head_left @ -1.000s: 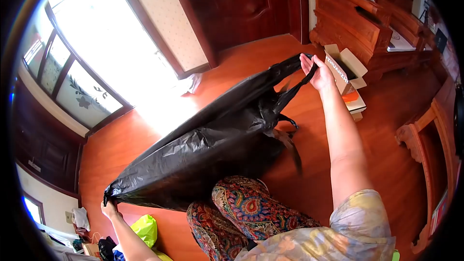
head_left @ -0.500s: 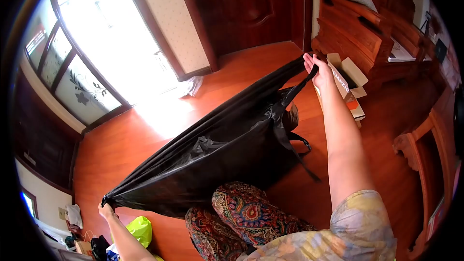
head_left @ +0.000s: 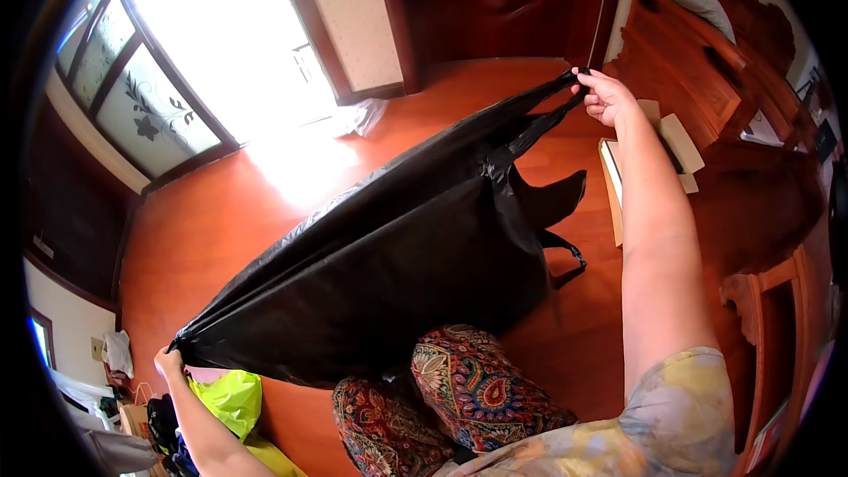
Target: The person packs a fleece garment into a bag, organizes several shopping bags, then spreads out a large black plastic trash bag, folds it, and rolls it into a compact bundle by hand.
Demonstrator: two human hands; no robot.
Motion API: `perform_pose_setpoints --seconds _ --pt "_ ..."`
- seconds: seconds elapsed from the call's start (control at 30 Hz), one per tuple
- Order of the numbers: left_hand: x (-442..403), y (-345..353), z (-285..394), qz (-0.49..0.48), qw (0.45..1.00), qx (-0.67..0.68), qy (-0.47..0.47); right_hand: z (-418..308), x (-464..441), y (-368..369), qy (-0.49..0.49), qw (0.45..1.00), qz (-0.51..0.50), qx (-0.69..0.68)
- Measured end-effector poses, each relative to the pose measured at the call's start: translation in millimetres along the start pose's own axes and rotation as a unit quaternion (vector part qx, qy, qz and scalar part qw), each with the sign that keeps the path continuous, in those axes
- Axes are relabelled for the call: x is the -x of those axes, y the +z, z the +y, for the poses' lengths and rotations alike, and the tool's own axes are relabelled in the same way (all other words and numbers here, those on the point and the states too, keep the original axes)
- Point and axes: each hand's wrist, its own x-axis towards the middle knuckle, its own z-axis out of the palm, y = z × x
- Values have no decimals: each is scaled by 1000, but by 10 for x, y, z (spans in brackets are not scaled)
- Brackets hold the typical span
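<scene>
Just past the patterned trousers (head_left: 486, 380), a black bag (head_left: 380, 274) hangs stretched on a slant above the red floor (head_left: 230, 212). The left hand (head_left: 168, 364) grips its gathered lower corner, fingers closed around the plastic, near a lime bag (head_left: 231, 399). At the far corner, the right hand (head_left: 607, 97) pinches the bag between thumb and fingertips, the other fingers loosely curled. An open carton (head_left: 680, 143) sits beyond that forearm; crumpled clear plastic (head_left: 364, 115) lies farther off, near a dark door (head_left: 503, 0).
</scene>
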Motion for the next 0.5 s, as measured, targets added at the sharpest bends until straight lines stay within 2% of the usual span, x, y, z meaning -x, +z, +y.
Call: perform_pose_setpoints --seconds 0.07,0.13,0.2,0.23,0.3,0.4,0.47,0.5 --pt "-48 31 -111 24 999 -49 6 -16 -5 124 23 1000 -7 19" --pt "-106 85 -250 43 996 -75 36 -2 -74 180 54 994 6 93" --pt "-438 250 -705 76 986 -110 98 59 -221 157 33 990 36 133" --pt "-287 201 -516 73 986 -112 96 87 -272 138 4 988 65 137" --pt "40 130 -75 -44 997 11 -58 107 -326 119 -25 983 100 150" --pt "70 246 32 -52 991 66 -102 97 -453 143 2 986 114 119" --pt "-27 349 43 -76 983 119 -121 109 -560 230 -18 986 118 113" --pt "-220 494 -124 -57 985 135 -96 153 -654 300 -61 990 81 95"
